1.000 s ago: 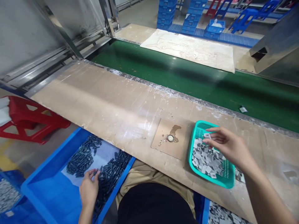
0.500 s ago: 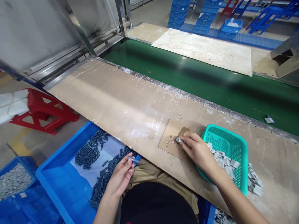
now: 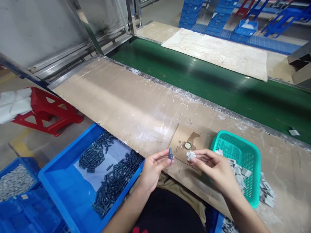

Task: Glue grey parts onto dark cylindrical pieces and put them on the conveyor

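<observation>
Our left hand [image 3: 155,168] gripped a dark peg [image 3: 170,155] upright at its fingertips; our right hand [image 3: 215,166] pinched a pale block [image 3: 190,156] just beside the round cap [image 3: 188,145].

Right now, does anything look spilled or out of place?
Yes. A brown stain, perhaps a spill, marks the cardboard around the small round cap. Several pale pieces lie outside the green basket, to its right, and another small piece sits alone on the green belt, apart from the rest.
</observation>
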A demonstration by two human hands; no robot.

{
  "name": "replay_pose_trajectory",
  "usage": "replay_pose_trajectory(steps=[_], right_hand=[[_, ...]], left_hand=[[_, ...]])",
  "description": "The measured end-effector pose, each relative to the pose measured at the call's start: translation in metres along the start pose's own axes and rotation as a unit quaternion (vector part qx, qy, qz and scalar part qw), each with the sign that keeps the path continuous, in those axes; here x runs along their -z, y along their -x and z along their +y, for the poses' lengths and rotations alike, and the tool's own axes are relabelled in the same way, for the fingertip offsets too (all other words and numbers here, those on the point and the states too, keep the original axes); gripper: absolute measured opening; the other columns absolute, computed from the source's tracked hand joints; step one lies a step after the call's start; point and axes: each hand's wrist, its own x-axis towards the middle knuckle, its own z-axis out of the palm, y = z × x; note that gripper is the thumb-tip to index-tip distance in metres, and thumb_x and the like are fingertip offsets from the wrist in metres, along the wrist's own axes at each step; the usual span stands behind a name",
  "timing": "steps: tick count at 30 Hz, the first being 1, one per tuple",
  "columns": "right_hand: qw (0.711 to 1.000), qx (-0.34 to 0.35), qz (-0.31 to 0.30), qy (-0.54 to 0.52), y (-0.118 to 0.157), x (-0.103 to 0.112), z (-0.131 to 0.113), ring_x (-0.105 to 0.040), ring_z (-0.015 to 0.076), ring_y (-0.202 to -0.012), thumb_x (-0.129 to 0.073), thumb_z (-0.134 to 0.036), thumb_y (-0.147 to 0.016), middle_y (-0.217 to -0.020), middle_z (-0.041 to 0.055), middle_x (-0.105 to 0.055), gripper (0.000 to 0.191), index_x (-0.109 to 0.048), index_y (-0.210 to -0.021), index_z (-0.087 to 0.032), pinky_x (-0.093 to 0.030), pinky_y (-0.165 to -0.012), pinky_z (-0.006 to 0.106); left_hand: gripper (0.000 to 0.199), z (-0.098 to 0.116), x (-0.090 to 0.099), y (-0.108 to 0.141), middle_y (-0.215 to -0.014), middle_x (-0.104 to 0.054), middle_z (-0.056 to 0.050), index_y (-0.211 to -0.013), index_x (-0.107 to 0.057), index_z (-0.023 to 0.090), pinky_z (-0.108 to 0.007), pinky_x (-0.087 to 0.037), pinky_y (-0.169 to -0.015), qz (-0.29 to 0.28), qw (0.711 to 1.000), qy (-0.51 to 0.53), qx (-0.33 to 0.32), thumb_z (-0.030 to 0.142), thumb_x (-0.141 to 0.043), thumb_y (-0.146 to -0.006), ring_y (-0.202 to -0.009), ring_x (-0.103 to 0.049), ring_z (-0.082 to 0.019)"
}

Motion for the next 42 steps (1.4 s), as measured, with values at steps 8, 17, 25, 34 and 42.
replay_pose_trajectory(steps=[8,17,25,34,42], right_hand=[[0.999,-0.025,0.016,-0.035,0.015,-0.014,-0.011,-0.068,0.0185,-0.063,-0.074,-0.037,-0.069,-0.074,0.0073,-0.072,0.022,-0.07,-0.079,-0.017,-0.057,-0.059,0.025],[1.0,-0.011,-0.007,-0.002,0.013,-0.014,-0.008,-0.068,0.0195,-0.065,-0.073,-0.036,-0.069,-0.072,0.0073,-0.071,0.022,-0.069,-0.079,-0.017,-0.056,-0.061,0.027],[0.994,0.014,0.045,0.102,-0.017,0.012,0.001,-0.068,0.0229,-0.072,-0.067,-0.044,-0.072,-0.081,0.0084,-0.072,0.031,-0.07,-0.087,-0.017,-0.053,-0.066,0.032],[0.856,-0.004,0.396,0.333,-0.12,0.189,0.011,-0.06,0.0373,-0.097,-0.054,-0.033,-0.075,-0.092,0.0179,-0.068,0.017,-0.06,-0.081,-0.019,-0.038,-0.088,0.051],[0.917,0.028,0.211,0.338,-0.051,0.159,0.031,-0.065,0.0279,-0.08,-0.06,-0.042,-0.072,-0.091,0.0091,-0.07,0.027,-0.066,-0.088,-0.021,-0.049,-0.074,0.041]], left_hand=[[0.031,-0.001,-0.027,0.007,-0.091,-0.075,-0.007,-0.091,-0.074,0.018,-0.03,-0.057,-0.079,-0.008,0.992,-0.101,-0.07,0.017,-0.078,-0.06,-0.086,-0.07,-0.021],[0.02,0.001,-0.028,0.009,-0.076,-0.072,-0.003,-0.083,-0.076,0.02,-0.021,-0.057,-0.061,-0.028,0.947,-0.241,-0.211,0.009,-0.068,-0.069,-0.064,-0.067,-0.012],[0.042,0.012,-0.031,-0.008,-0.113,-0.069,-0.006,-0.113,-0.065,0.024,-0.031,-0.05,-0.094,-0.115,0.876,-0.385,-0.267,0.023,-0.071,-0.071,-0.106,-0.063,-0.02],[0.036,0.037,0.09,-0.014,-0.115,-0.066,-0.01,-0.108,-0.067,0.018,-0.039,-0.044,-0.099,0.253,0.748,-0.505,-0.348,0.04,-0.05,-0.085,-0.11,-0.059,-0.023],[0.061,-0.002,0.233,-0.01,-0.133,-0.047,-0.025,-0.126,-0.048,0.002,-0.045,-0.031,-0.106,0.387,0.658,-0.624,-0.169,0.044,-0.039,-0.083,-0.13,-0.038,-0.033]])
